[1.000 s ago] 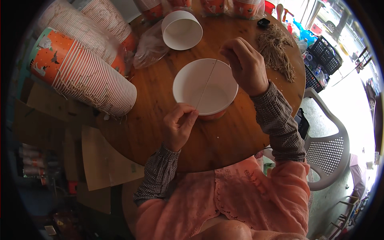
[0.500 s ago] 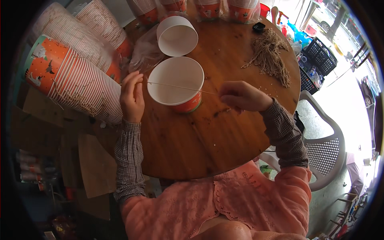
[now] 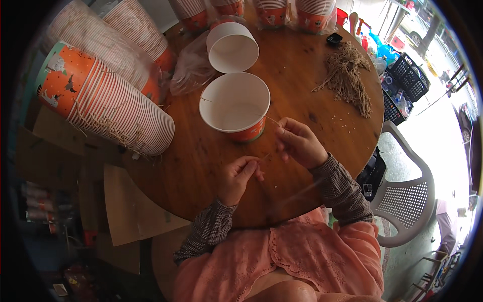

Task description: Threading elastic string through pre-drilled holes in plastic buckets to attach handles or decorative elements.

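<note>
A white-lined paper bucket (image 3: 234, 103) with an orange printed outside stands upright in front of me. At its right rim, a thin tan string (image 3: 273, 121) runs to my right hand (image 3: 301, 143), whose thumb and forefinger pinch it. A short bit of string also pokes in at the bucket's left rim. Nearer the table's front edge, my left hand (image 3: 239, 179) is closed in a pinch, with a faint thin strand at its fingertips. Neither hand touches the bucket. Behind it, a second white-lined bucket (image 3: 233, 48) lies tipped with its mouth toward me.
Nested orange buckets (image 3: 123, 103) lie at the left with loose strings on them, beside bagged stacks (image 3: 95, 43). More stacks (image 3: 271, 12) line the back of the round wooden table (image 3: 201, 186). A bundle of tan strings (image 3: 347, 75) lies right; a plastic chair (image 3: 405, 194) stands beyond.
My left hand has left the bucket's left side and come down to the right, close to my right hand. The string no longer stretches across the bucket's mouth between my hands.
</note>
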The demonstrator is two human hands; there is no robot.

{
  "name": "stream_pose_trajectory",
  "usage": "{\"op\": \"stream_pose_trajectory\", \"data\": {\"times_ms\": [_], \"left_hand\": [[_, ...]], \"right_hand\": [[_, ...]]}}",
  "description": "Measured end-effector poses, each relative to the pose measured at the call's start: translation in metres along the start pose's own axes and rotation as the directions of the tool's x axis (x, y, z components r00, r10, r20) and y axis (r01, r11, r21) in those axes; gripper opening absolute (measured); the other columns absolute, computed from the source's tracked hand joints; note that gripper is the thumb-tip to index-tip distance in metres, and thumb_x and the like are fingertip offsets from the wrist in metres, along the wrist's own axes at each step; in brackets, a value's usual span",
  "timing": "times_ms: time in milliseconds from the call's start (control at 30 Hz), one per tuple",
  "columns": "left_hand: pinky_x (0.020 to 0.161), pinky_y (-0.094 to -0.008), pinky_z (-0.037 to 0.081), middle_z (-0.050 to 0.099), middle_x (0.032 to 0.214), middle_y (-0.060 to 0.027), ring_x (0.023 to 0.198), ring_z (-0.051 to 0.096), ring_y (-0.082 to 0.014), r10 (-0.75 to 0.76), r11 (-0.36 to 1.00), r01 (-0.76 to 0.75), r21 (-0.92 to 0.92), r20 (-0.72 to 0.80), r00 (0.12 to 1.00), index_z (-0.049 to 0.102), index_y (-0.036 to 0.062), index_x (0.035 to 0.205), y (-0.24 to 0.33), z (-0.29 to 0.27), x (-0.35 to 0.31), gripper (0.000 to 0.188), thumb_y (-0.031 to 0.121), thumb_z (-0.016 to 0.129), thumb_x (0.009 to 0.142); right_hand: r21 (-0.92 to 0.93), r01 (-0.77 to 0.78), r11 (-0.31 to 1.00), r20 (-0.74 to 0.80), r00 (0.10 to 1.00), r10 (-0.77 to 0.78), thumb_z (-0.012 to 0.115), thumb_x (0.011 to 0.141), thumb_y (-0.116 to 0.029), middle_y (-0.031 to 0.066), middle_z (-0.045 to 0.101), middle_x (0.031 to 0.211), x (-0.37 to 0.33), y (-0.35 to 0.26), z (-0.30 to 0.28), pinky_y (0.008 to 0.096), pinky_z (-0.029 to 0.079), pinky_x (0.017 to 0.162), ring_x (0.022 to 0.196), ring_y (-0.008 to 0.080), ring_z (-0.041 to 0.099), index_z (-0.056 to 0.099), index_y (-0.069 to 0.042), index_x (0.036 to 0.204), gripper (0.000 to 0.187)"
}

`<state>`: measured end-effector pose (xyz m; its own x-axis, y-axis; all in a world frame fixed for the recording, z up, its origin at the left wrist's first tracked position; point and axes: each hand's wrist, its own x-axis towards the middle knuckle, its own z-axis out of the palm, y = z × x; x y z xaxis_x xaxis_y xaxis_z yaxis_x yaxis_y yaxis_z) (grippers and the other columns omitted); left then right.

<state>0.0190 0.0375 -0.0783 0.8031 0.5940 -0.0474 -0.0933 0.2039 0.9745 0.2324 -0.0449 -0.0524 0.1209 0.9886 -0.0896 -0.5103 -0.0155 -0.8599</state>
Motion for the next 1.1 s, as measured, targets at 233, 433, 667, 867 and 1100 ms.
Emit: {"op": "stream_pose_trajectory", "data": {"times_ms": [233, 433, 667, 867, 1100], "left_hand": [[0.06, -0.0283, 0.049, 0.063, 0.076, -0.0081, 0.066, 0.062, -0.014, 0.253, 0.751, -0.196, 0.63, 0.0, 0.968, 0.066, 0.0009, 0.096, 0.021, 0.007, -0.001, 0.008, 0.007, 0.062, 0.091], [0.061, -0.0255, 0.049, 0.064, 0.079, -0.0087, 0.07, 0.064, -0.0135, 0.474, 0.586, -0.368, 0.722, 0.063, 0.878, 0.065, 0.0003, 0.095, 0.04, -0.001, 0.018, 0.007, 0.004, 0.061, 0.091], [0.061, -0.0226, 0.046, 0.057, 0.071, -0.0016, 0.064, 0.053, -0.0074, 0.3, 0.934, -0.264, 0.241, -0.124, 0.946, 0.064, -0.0018, 0.091, 0.055, -0.009, 0.031, 0.036, 0.028, 0.047, 0.103], [0.055, -0.0239, 0.041, 0.054, 0.066, -0.0009, 0.06, 0.048, -0.0072, 0.307, 0.883, -0.282, 0.376, -0.007, 0.952, 0.06, 0.0003, 0.081, 0.049, -0.017, 0.041, 0.039, 0.031, 0.048, 0.102], [0.052, -0.0254, 0.04, 0.052, 0.063, -0.0032, 0.059, 0.047, -0.0082, 0.386, 0.787, -0.323, 0.525, -0.011, 0.922, 0.058, 0.0012, 0.081, 0.052, -0.014, 0.05, 0.022, 0.016, 0.056, 0.098]], "right_hand": [[-0.534, 0.156, 0.831, 0.012, 0.984, -0.177, 0.061, 0.09, -0.006, 0.0077, 0.065, 0.093, -0.027, 0.007, 0.036, 0.0274, 0.053, 0.068, 0.077, 0.0124, 0.064, 0.055, -0.001, 0.116, 0.027], [-0.68, 0.291, 0.673, 0.089, 0.944, -0.318, 0.066, 0.088, -0.011, 0.0138, 0.067, 0.087, -0.011, 0.013, 0.047, 0.0306, 0.053, 0.071, 0.078, 0.0194, 0.067, 0.057, 0.0, 0.111, 0.027], [-0.537, 0.238, 0.809, 0.03, 0.964, -0.264, 0.065, 0.089, -0.007, 0.0097, 0.066, 0.08, 0.005, -0.007, 0.046, 0.0262, 0.051, 0.066, 0.072, 0.0131, 0.065, 0.064, 0.001, 0.094, 0.009], [-0.655, 0.317, 0.686, 0.095, 0.935, -0.341, 0.064, 0.089, -0.005, 0.0098, 0.065, 0.077, 0.015, -0.008, 0.045, 0.0271, 0.051, 0.064, 0.069, 0.0136, 0.064, 0.063, 0.0, 0.094, 0.006], [-0.711, 0.317, 0.627, 0.093, 0.927, -0.363, 0.066, 0.088, -0.007, 0.0097, 0.065, 0.076, 0.019, -0.011, 0.043, 0.0279, 0.051, 0.061, 0.067, 0.0157, 0.065, 0.063, -0.001, 0.092, 0.007]]}}
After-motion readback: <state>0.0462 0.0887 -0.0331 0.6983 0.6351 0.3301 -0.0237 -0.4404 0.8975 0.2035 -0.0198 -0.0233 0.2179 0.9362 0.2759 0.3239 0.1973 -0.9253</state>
